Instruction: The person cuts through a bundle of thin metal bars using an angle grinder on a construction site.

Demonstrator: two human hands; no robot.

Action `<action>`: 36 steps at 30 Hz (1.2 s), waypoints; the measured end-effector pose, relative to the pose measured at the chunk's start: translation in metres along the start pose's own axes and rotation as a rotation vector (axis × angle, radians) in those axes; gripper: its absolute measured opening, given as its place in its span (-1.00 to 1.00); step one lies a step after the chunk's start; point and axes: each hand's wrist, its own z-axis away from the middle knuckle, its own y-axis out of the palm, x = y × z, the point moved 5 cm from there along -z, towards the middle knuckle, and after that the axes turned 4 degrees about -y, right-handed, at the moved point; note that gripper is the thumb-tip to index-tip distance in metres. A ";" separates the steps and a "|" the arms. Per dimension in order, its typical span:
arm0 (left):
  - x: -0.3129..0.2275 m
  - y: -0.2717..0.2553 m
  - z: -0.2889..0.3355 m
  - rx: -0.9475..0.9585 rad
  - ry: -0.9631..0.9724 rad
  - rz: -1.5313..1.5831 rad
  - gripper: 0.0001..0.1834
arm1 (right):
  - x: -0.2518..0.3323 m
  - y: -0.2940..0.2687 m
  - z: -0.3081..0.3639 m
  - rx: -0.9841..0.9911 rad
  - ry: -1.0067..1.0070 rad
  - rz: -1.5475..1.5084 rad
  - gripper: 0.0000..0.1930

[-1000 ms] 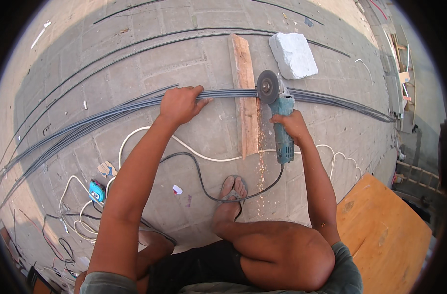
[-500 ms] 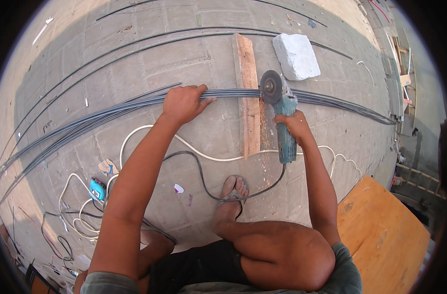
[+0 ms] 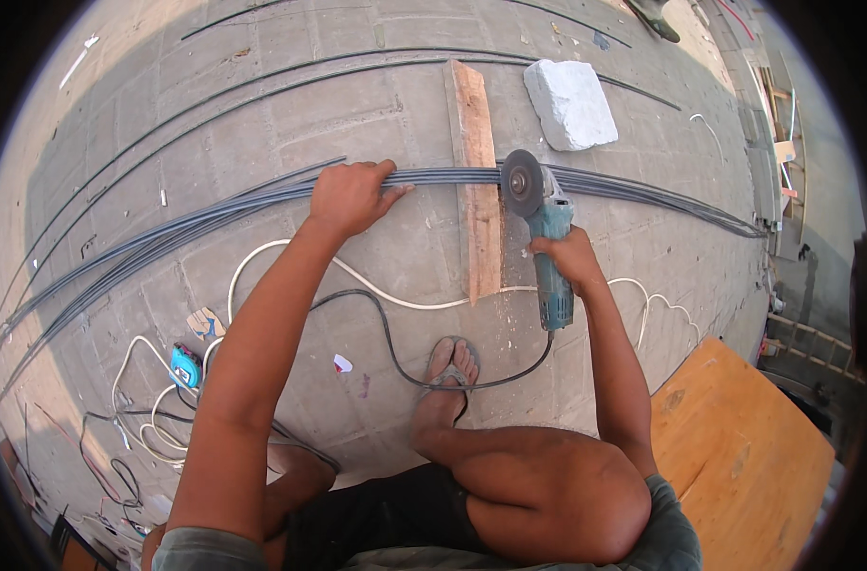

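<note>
My left hand point(image 3: 350, 197) is closed over a bundle of thin grey metal rods point(image 3: 443, 176), left of a wooden plank point(image 3: 477, 219). The rods lie across the plank and run off to both sides. In my right hand point(image 3: 568, 253) is a teal angle grinder point(image 3: 551, 285), gripped round its body. Its dark cutting disc point(image 3: 522, 183) stands at the rods, just right of the plank, and covers part of them; whether it touches them I cannot tell. No sparks show. A black cord point(image 3: 495, 383) hangs from the grinder's rear end and loops over the ground past my foot.
A white block point(image 3: 572, 105) lies beyond the plank. More single rods point(image 3: 262, 88) stretch across the paved ground. A white cable point(image 3: 248, 255), a blue tape measure point(image 3: 185, 365) and an orange-brown board point(image 3: 742, 438) lie nearer. Another person's foot point(image 3: 654, 17) shows at the far edge.
The stream of sparks below the disc is gone. The grinder has come slightly nearer to me. A person's foot has come into view at the far right. My left hand still holds the rods.
</note>
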 end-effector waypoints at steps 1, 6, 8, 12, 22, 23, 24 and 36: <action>0.001 0.000 0.000 0.009 -0.008 -0.005 -0.49 | -0.001 0.001 0.000 0.010 -0.003 -0.016 -0.59; 0.000 0.000 -0.001 0.006 -0.008 0.003 -0.48 | -0.006 0.001 0.002 0.021 -0.007 -0.060 -0.57; 0.000 0.000 0.000 0.004 -0.002 0.002 -0.48 | -0.010 0.001 0.003 0.025 -0.004 -0.062 -0.58; -0.001 -0.001 -0.001 0.018 -0.031 0.015 -0.53 | -0.017 0.003 0.003 0.027 -0.008 -0.064 -0.59; -0.001 0.000 -0.002 0.020 -0.030 0.011 -0.51 | -0.021 0.001 -0.003 0.027 -0.025 -0.055 -0.61; -0.002 0.000 -0.002 0.029 -0.035 0.008 -0.51 | -0.022 0.002 -0.003 0.022 -0.025 -0.052 -0.61; -0.002 0.000 -0.002 0.038 -0.040 0.005 -0.51 | -0.022 0.001 -0.003 0.016 -0.024 -0.049 -0.61; 0.005 -0.001 0.000 0.005 -0.003 -0.008 -0.49 | -0.014 0.007 -0.001 0.009 -0.059 -0.073 -0.60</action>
